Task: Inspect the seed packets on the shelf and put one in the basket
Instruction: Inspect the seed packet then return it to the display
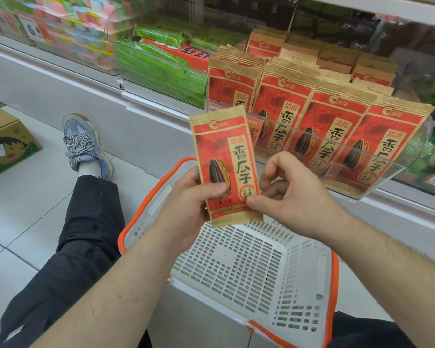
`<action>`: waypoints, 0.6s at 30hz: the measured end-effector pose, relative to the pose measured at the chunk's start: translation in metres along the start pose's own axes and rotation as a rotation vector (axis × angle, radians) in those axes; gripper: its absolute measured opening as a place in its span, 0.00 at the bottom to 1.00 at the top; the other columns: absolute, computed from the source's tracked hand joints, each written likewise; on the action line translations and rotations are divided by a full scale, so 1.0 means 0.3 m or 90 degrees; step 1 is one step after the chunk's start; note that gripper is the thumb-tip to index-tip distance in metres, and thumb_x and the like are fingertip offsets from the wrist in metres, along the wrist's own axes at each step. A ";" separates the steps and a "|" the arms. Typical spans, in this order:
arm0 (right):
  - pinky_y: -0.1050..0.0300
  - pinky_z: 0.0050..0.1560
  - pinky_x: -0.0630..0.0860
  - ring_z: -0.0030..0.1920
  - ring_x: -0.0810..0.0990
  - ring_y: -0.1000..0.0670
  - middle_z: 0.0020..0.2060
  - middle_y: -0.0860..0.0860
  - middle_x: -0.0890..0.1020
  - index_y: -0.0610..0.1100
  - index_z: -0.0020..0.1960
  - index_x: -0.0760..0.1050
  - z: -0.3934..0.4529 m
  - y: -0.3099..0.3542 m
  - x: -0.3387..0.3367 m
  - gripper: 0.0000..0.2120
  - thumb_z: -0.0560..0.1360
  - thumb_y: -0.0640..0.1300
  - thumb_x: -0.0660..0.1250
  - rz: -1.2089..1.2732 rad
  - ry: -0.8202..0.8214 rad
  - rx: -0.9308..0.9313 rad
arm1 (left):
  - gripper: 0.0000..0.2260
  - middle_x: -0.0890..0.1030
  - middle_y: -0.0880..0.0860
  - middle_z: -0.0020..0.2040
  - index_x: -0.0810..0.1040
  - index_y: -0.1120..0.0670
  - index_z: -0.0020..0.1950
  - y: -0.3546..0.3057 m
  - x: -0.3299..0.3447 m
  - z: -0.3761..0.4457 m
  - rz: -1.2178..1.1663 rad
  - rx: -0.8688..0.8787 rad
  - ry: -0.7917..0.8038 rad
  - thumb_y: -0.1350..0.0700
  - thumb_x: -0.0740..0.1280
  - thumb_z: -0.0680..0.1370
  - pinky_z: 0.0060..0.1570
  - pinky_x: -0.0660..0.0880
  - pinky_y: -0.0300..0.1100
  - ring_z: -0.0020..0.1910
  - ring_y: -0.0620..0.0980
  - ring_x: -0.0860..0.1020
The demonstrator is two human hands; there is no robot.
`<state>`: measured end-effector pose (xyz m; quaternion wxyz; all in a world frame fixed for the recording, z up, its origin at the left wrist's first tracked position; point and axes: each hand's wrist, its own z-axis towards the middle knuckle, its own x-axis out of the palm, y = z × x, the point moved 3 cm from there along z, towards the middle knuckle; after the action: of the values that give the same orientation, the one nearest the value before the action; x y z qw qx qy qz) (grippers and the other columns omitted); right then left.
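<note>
I hold one red and tan seed packet (226,164) upright above the basket, its printed front facing me. My left hand (194,204) grips its lower left edge with the thumb across the front. My right hand (286,194) pinches its lower right corner between thumb and fingers. Below both hands stands the white slotted basket (239,267) with an orange rim; nothing shows inside it. Several more of the same seed packets (334,121) stand in rows on the shelf behind a transparent front guard (362,156).
Green packages (158,66) and pastel goods fill the shelf bins to the left. The white shelf base (141,126) runs along the floor. My leg and grey sneaker (86,146) stretch over the tiles at left. A cardboard box (5,139) sits at far left.
</note>
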<state>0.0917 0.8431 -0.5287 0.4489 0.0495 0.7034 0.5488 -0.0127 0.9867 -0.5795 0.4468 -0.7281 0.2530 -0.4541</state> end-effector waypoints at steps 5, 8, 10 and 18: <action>0.39 0.50 0.81 0.46 0.82 0.41 0.51 0.46 0.84 0.50 0.57 0.76 0.022 -0.002 -0.007 0.18 0.71 0.42 0.78 0.133 0.002 0.034 | 0.20 0.84 0.61 0.56 0.80 0.57 0.60 -0.010 0.014 0.000 0.075 0.005 0.082 0.60 0.71 0.68 0.51 0.81 0.53 0.52 0.62 0.83; 0.56 0.40 0.79 0.42 0.83 0.45 0.47 0.47 0.86 0.45 0.53 0.79 0.023 0.000 -0.007 0.10 0.74 0.37 0.73 0.234 0.020 0.053 | 0.21 0.84 0.62 0.56 0.79 0.58 0.62 -0.010 0.013 0.003 0.096 0.007 0.092 0.60 0.71 0.70 0.47 0.81 0.48 0.51 0.61 0.84; 0.60 0.34 0.75 0.38 0.80 0.49 0.43 0.48 0.85 0.44 0.52 0.78 0.022 0.002 -0.007 0.09 0.74 0.35 0.72 0.275 0.000 0.059 | 0.22 0.84 0.62 0.55 0.78 0.60 0.63 -0.015 0.003 0.009 0.085 0.011 0.066 0.58 0.71 0.70 0.47 0.81 0.51 0.51 0.61 0.83; 0.54 0.36 0.76 0.32 0.80 0.48 0.36 0.45 0.85 0.40 0.47 0.77 0.027 0.018 -0.023 0.02 0.77 0.35 0.68 0.332 -0.016 0.086 | 0.16 0.86 0.54 0.44 0.82 0.56 0.56 -0.086 -0.017 0.018 0.123 0.057 0.002 0.54 0.70 0.69 0.38 0.81 0.42 0.39 0.51 0.83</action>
<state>0.0990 0.8472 -0.5203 0.2969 0.2658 0.6962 0.5971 -0.0112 1.0050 -0.5601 0.5203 -0.6790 0.3021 -0.4207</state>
